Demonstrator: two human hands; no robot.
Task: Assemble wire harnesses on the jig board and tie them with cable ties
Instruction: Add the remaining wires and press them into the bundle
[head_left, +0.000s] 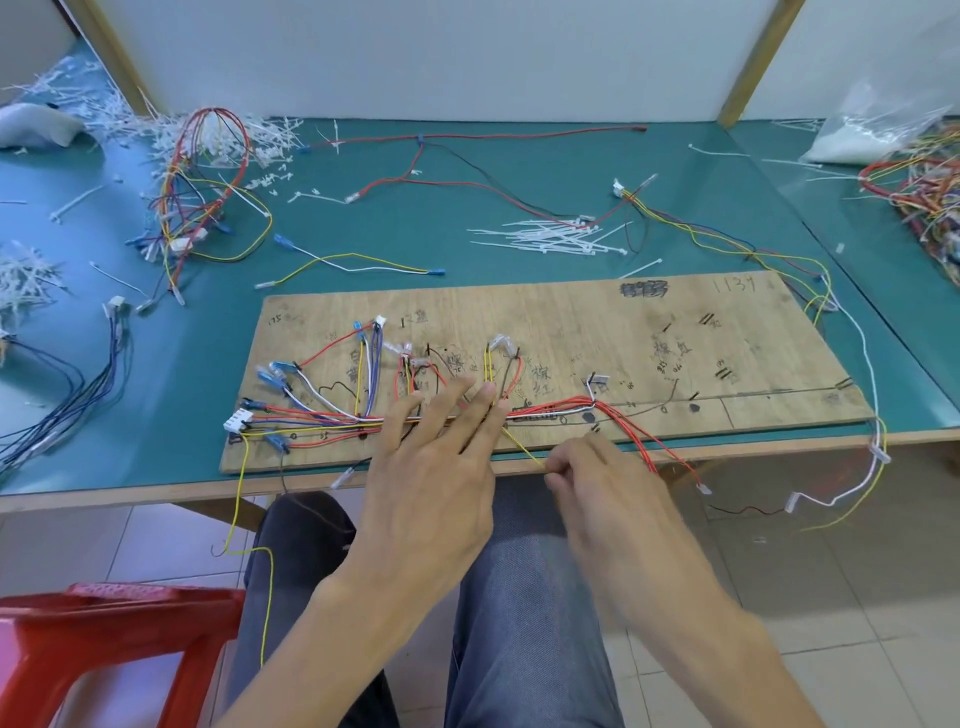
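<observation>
A wooden jig board (649, 332) lies on the green table, with a harness of red, blue, white and yellow wires (322, 413) routed along its near edge. My left hand (441, 457) lies flat with straight fingers pressing the wire bundle at the board's middle. Just right of it, at the board's front edge, my right hand (597, 478) pinches a yellow wire (524, 448) that runs up to the bundle. A bunch of red wires (639, 436) hangs over the edge beside my right hand. Loose white cable ties (550, 239) lie behind the board.
Finished wire bundles (202, 197) and cut tie scraps (124, 119) sit at the back left. More harnesses (924, 192) pile up at the right by a plastic bag (872, 130). A red plastic stool (104, 654) stands at the lower left. My legs are below the table edge.
</observation>
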